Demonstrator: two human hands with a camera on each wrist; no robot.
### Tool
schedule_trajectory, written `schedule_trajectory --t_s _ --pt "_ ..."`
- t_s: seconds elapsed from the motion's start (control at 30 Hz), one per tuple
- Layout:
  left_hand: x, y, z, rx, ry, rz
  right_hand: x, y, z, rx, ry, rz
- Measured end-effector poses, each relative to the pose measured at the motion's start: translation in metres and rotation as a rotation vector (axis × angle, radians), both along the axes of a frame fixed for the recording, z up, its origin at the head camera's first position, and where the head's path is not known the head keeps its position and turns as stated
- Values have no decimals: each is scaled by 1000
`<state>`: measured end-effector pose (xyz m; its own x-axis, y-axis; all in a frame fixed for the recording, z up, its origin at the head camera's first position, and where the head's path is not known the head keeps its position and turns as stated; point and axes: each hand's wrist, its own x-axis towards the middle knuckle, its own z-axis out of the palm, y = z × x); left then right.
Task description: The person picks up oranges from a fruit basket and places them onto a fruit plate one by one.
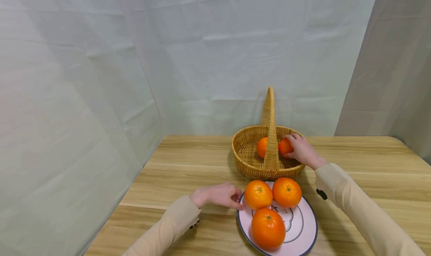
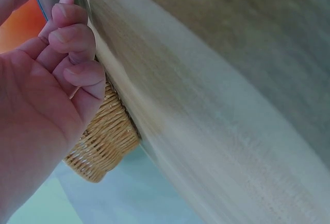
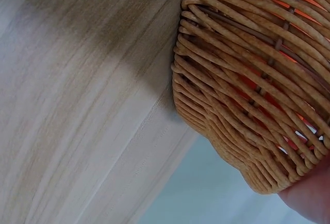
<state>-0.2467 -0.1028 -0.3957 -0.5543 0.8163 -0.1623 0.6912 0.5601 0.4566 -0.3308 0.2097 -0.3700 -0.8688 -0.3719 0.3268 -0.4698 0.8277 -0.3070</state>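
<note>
My right hand (image 1: 303, 150) reaches over the right side of a wicker basket (image 1: 247, 170) and grips an orange (image 1: 285, 146) inside it. Another orange (image 1: 262, 147) lies in the basket, partly behind the handle. At the left rim of a white plate (image 1: 303, 229) with a dark blue edge, my left hand (image 1: 220, 195) pinches the rim between thumb and curled fingers. Three oranges sit on the plate: one at back left (image 1: 258, 194), one at back right (image 1: 287, 192), one in front (image 1: 268, 229). In the right wrist view, the basket wall (image 3: 247, 80) hides most of the right hand.
The basket's tall arched handle (image 1: 271, 128) rises beside the right hand. Basket and plate stand close together on a wooden table (image 1: 198, 155). Pale curtains (image 1: 219, 61) hang behind the table and along its left side.
</note>
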Motion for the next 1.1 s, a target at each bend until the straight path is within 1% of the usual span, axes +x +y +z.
schedule_trajectory --t_s 0.47,0.77,1.1 --pt "-2 1 0 -9 4 1 -2 1 0 -7 11 15" --pt "-1 0 0 -15 6 4 -3 1 1 19 12 10" --pt "-1 2 1 -11 -6 1 -3 1 3 22 -6 15"
